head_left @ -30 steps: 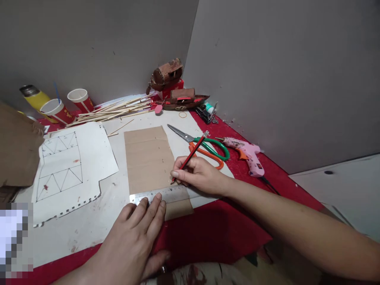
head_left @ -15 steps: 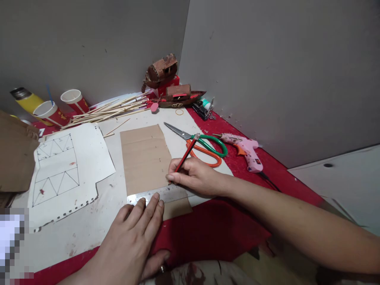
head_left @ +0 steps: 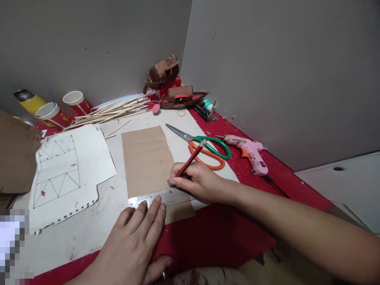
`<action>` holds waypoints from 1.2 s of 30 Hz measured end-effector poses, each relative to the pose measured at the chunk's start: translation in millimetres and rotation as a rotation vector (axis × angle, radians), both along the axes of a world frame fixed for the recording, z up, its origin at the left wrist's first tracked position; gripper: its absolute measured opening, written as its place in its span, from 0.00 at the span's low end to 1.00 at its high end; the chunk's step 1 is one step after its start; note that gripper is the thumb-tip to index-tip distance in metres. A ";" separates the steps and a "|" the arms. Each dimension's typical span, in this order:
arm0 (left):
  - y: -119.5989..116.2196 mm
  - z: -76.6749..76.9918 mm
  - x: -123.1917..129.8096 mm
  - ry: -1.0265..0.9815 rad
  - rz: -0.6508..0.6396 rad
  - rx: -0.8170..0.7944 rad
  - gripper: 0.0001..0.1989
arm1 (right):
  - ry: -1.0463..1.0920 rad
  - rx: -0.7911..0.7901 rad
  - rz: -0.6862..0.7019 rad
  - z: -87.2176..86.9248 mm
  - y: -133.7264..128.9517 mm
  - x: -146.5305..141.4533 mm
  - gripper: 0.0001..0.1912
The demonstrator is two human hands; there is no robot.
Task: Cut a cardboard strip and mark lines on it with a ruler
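Observation:
A brown piece of cardboard (head_left: 145, 158) with small pencil marks along its right side lies on white paper. Across its lower part rests a clear ruler (head_left: 136, 201). My left hand (head_left: 138, 229) presses on the ruler with fingers stretched out flat, thumb apart. In my right hand (head_left: 197, 180) is a red and black pencil (head_left: 191, 158), pinched and tilted, its tip down by the ruler's upper edge and mostly hidden by the fingers. Beyond that hand lie scissors (head_left: 204, 148) with one green and one orange handle.
To the left is a paper with a triangle drawing (head_left: 59, 170), beside a cardboard box (head_left: 18, 154). Wooden sticks (head_left: 115, 111), paper cups (head_left: 77, 103), a yellow bottle (head_left: 32, 107) and model boats (head_left: 181, 97) stand at the back. A pink glue gun (head_left: 252, 154) lies on the right.
The whole view has shifted slightly. The pencil leans over further to the right in my right hand. My left hand stays on the ruler.

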State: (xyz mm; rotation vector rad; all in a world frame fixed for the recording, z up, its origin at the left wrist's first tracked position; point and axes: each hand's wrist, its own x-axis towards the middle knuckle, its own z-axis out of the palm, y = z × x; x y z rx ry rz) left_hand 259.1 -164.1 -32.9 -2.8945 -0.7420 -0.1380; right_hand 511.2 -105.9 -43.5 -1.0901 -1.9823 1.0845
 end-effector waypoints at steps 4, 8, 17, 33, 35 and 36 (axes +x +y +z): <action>0.1 1.0 -0.4 -0.002 -0.008 0.018 0.36 | 0.035 -0.026 -0.009 -0.5 0.4 0.4 0.11; 0.4 0.8 -1.8 -0.005 -0.015 0.026 0.37 | 0.070 -0.080 -0.015 -0.7 0.5 0.4 0.12; -0.3 -1.5 -2.0 -0.010 -0.009 -0.004 0.38 | 0.069 -0.124 -0.028 -0.5 -1.1 0.1 0.15; -4.5 -0.6 -5.1 0.050 0.044 -0.107 0.39 | -0.223 0.256 -0.077 23.7 -27.9 24.1 0.13; -4.5 -0.1 -5.7 0.062 0.066 -0.166 0.39 | -0.423 0.295 0.019 26.9 -39.0 28.4 0.15; -4.5 0.5 -5.7 0.068 0.078 -0.197 0.39 | -0.481 0.294 0.043 27.1 -44.1 29.2 0.17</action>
